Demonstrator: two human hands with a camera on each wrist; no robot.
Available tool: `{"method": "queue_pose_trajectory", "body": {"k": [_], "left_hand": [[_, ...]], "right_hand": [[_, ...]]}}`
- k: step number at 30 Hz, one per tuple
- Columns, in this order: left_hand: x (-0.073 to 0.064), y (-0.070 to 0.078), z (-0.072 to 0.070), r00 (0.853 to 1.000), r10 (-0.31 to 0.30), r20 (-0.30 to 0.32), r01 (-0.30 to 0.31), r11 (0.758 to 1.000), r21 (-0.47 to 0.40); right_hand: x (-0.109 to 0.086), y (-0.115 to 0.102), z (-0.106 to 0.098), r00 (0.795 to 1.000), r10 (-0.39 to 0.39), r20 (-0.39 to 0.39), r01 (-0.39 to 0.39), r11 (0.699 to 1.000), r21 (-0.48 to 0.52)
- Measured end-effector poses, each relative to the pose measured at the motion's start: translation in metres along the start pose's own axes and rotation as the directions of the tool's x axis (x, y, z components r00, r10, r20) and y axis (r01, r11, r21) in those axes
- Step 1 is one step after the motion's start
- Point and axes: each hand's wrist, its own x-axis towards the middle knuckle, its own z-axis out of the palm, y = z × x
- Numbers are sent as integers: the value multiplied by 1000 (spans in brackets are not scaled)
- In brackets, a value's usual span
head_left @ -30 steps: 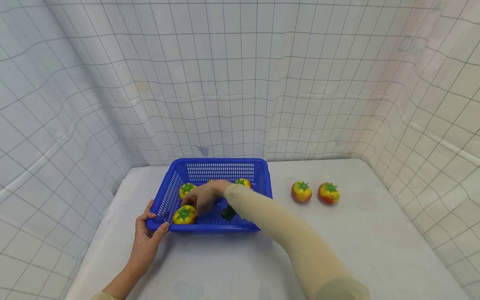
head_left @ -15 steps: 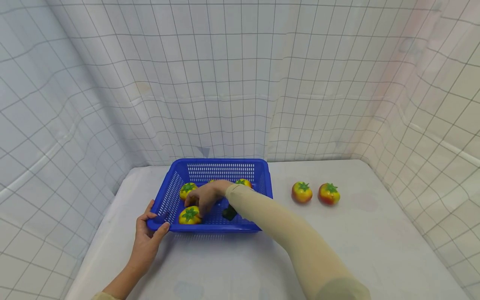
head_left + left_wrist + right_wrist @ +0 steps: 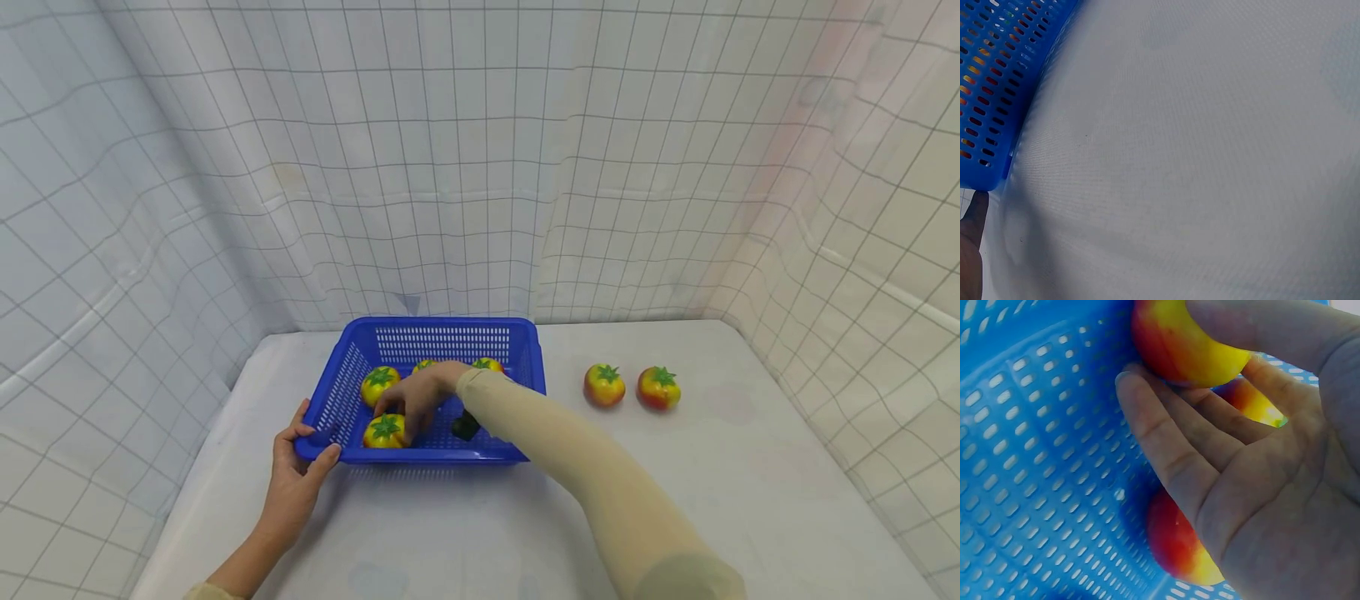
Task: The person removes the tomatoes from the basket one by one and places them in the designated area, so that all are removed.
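In the blue basket [image 3: 450, 456], the right hand [image 3: 414, 398] grips the front tomato [image 3: 384, 434]; the left hand [image 3: 295, 477] pinches the basket's near-left corner [image 3: 316, 447]. The front tomato looks glossy, so too loose a grip could let it slip and bump the tomato behind [image 3: 377, 387].

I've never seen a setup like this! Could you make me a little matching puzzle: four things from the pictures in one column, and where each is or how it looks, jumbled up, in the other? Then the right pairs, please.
Column one
1. Left hand
2. Right hand
3. Basket
4. Two loose fruits

Column two
a. Side by side on the white table, to the right
b. Blue, with slotted walls
c. Gripping the basket's near left corner
d. Inside the basket, holding a yellow-and-red fruit

Right pairs
1-c, 2-d, 3-b, 4-a
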Motion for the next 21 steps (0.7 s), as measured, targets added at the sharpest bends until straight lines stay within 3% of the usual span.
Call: {"method": "queue_pose_trajectory", "body": {"k": [5, 14, 21], "left_hand": [[0, 1, 1, 1000, 8, 0, -8, 1000, -9], [0, -1, 2, 1000, 17, 0, -17, 998, -54], [0, -1, 2, 1000, 20, 2, -19, 998, -62]], "right_hand": [[1, 6, 1, 1000, 1, 11, -1, 1000, 5], [0, 14, 0, 999, -24, 29, 21, 992, 123], [-3, 15, 2, 999, -42, 28, 38, 993, 116]]}}
